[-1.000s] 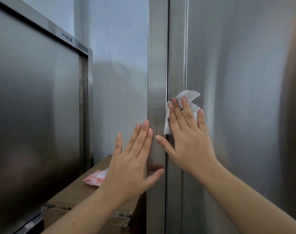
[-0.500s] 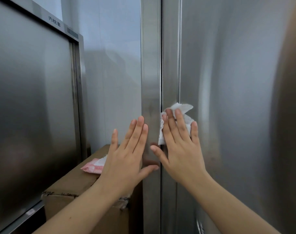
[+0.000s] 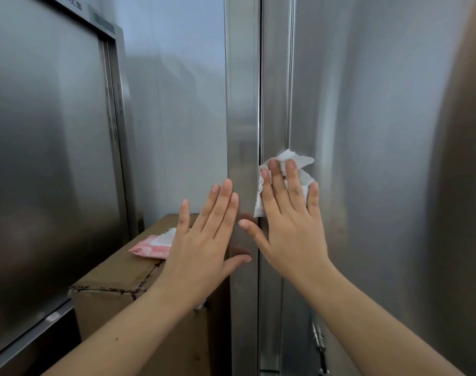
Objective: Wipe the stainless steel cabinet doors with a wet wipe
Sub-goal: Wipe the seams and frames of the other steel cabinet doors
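Wet wipe [image 3: 299,160]: crumpled, pressed flat onto the right door [image 3: 367,158] just right of the door seam [image 3: 259,104], one corner lapping the seam. It is pinned by the right hand [image 3: 291,232]: fingers straight and close together over it, not curled round it, thumb splayed left across the seam. The left hand [image 3: 201,245] is laid just left of the seam on the left door edge [image 3: 242,104], fingers straight, slightly fanned, nothing held.

Risks noted:
- The wipe is only pinned by flat fingers. On a fast stroke it could be slid out from under them and dropped.
- The lapping corner could be dragged into the seam and snagged or torn.
- Bare skin is on steel, so prints are likely to be left by the left hand and the right thumb.
- A metal fitting [image 3: 319,346], low and right of the seam, could catch the wipe on a downward pass.

Not made out:
- Much of the wipe is covered by the fingers, and its wetness cannot be judged.
- Whether the left palm touches the steel cannot be told.
- Door tops and bottoms are cut off.
- Well left of the seam, the label on another steel cabinet [image 3: 41,158] is cropped and unreadable.
- A pink pack [image 3: 153,246] on a cardboard box [image 3: 115,278] is partly hidden by the left hand.
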